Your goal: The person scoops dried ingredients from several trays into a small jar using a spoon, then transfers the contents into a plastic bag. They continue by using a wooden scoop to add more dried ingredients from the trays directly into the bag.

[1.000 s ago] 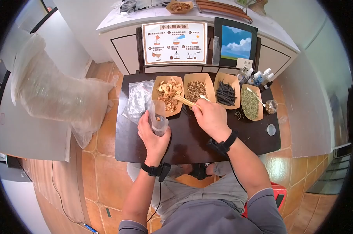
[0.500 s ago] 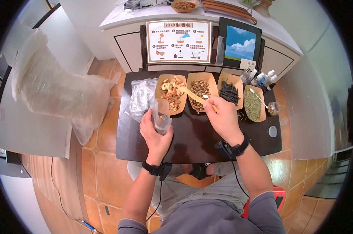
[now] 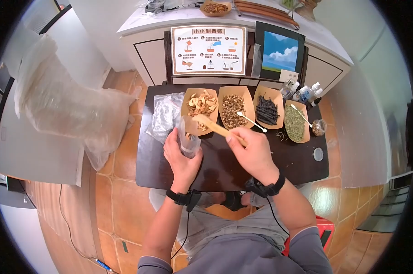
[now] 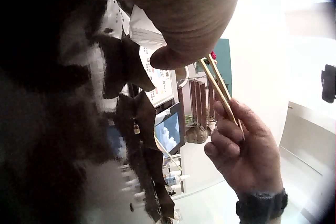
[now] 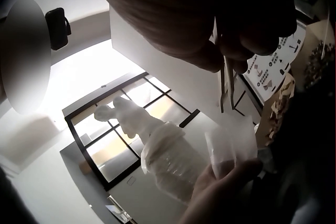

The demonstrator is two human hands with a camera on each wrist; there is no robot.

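Note:
My left hand (image 3: 184, 163) grips a translucent plastic cup (image 3: 188, 141), tilted upright, with a few small brown pieces low inside. In my right hand (image 3: 253, 150) is a pair of wooden tongs (image 3: 218, 129), pinched between thumb and fingers. Their tips reach to the cup's mouth; in the right wrist view the tongs (image 5: 226, 90) point down just above the cup (image 5: 233, 142). The left wrist view shows both slim arms of the tongs (image 4: 220, 90) close together. Behind the cup sits a paper tray (image 3: 186, 101) of dried pale and brown slices (image 3: 202, 103).
To the right stand paper trays of brown bits (image 3: 234, 109), dark sticks (image 3: 266, 110) and green needles (image 3: 296, 123), with white spoons on two. A plastic bag (image 3: 163, 116) lies left. Small bottles (image 3: 307, 93), a jar (image 3: 319, 128) and a lid (image 3: 318, 154) are at the right edge.
The tongs have moved from over the tray of slices, left and toward me, to the cup's mouth. My left hand keeps the cup nearly in place.

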